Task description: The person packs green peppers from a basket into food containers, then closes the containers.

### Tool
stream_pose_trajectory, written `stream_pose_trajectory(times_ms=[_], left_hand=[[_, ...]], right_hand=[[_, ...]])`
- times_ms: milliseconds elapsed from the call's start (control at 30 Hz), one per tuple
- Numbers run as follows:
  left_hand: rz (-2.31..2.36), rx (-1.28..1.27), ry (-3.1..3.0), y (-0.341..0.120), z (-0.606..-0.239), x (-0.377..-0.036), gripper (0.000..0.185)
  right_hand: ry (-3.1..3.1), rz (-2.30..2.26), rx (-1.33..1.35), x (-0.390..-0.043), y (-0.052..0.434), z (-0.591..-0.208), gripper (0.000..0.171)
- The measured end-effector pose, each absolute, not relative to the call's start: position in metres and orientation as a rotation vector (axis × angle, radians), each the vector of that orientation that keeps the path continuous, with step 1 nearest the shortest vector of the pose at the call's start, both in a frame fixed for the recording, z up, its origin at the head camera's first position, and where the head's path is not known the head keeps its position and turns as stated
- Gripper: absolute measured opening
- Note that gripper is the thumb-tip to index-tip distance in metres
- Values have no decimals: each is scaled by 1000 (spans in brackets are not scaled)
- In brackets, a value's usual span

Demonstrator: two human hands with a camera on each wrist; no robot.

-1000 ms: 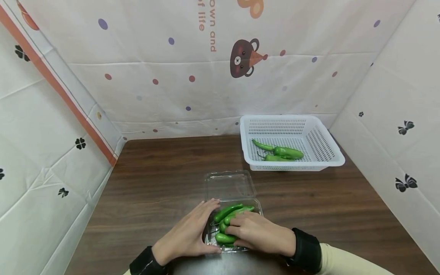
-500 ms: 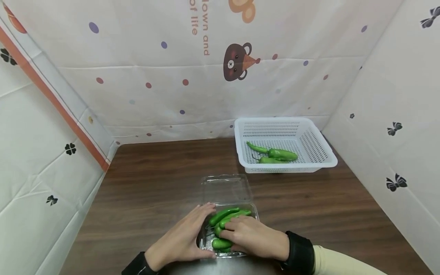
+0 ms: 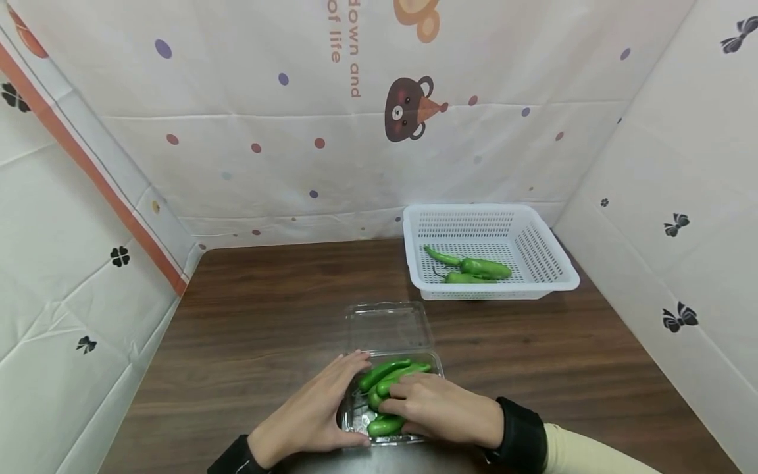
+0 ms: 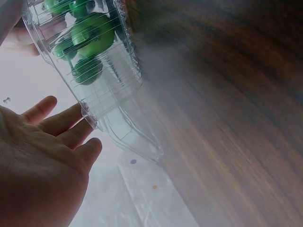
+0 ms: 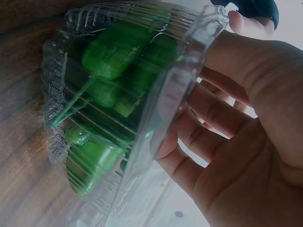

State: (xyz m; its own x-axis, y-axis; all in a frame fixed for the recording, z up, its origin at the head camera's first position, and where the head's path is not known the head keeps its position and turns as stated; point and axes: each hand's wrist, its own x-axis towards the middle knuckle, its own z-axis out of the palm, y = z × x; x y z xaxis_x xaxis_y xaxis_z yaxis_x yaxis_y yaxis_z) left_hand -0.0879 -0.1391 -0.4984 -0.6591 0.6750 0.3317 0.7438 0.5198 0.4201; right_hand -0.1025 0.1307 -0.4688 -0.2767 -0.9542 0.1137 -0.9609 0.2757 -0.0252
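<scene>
1. Several glossy green peppers (image 3: 385, 374) lie in a clear plastic container (image 3: 360, 412), close to the person at the near, central part of the scene. They lean across one another; a bare patch of the container's floor shows on its left side.
2. The container's see-through lid (image 3: 387, 328) is folded back on the far side, away from the person.
3. The left hand (image 3: 310, 411) is spread along the container's left side, its fingers toward the far corner and its thumb at the near edge. The left wrist view shows fingertips at the clear outer wall.
4. The right hand (image 3: 441, 408) comes in from the right, over the container's rim, with bent fingers down among the peppers. Whether it pinches one cannot be told, as the back of the hand hides the fingertips.
5. A black band (image 3: 523, 432) circles the right wrist, above it a pale yellow sleeve (image 3: 592, 451). The left wrist wears a black band as well.
6. Beyond the lid and to the right, a white perforated basket (image 3: 464, 225) holds a few more green peppers (image 3: 485, 268).
7. Everything stands on a dark brown wood-grain tabletop (image 3: 266, 329).
8. White sheeting (image 3: 237, 72) printed with dots, bows and a brown bear surrounds it.
</scene>
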Motion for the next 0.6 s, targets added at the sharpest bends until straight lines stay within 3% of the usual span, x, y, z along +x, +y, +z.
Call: stream_pose_trajectory(times_ms=[200,600], left_hand=[[-803,-1246,-2641,-140,-498,-88,105],[-888,-1214,-2584,-125,-482,-104,86]], right_hand=[[-2437,181,1842,-103,132,-468,32],[-2373,292,1737,-120,147,-447,30]])
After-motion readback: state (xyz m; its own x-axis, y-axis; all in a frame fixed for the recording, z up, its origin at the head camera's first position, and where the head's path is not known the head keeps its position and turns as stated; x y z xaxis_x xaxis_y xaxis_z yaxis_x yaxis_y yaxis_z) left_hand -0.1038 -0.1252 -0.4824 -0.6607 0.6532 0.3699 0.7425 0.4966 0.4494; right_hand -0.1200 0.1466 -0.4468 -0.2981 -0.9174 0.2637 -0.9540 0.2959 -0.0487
